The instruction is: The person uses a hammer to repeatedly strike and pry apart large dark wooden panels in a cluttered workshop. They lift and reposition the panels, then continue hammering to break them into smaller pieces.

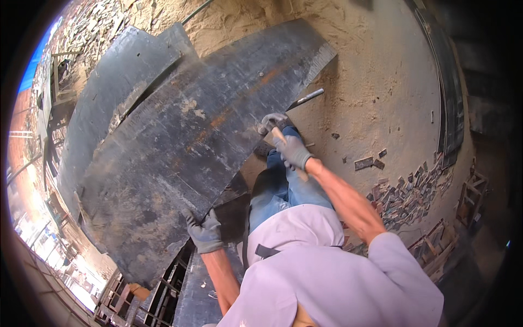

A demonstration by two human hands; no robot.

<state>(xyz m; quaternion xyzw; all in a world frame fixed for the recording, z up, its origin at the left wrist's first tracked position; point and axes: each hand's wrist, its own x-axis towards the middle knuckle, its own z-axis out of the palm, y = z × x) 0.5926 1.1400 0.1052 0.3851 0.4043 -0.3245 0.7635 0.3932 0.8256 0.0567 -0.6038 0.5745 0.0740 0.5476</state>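
A large dark board [218,141], scuffed and streaked with rust-brown marks, lies at a slant in front of me. My left hand [205,231], in a grey glove, grips the board's near edge at its lower right, with the thumb on top. Also gloved in grey, my right hand [294,151] is closed round the wooden handle [278,134] of a hammer, above my jeans. The hammer's head points toward the board's right edge and is hard to make out against a grey shoe. Just beyond it, a metal rod [311,97] sticks out from the board's edge.
More dark boards [120,76] lie beyond on the left. Sandy ground [376,92] stretches to the right, with a heap of small offcuts [406,196] on it. Long dark strips [451,98] rest at the far right. A slatted frame [163,294] stands at lower left.
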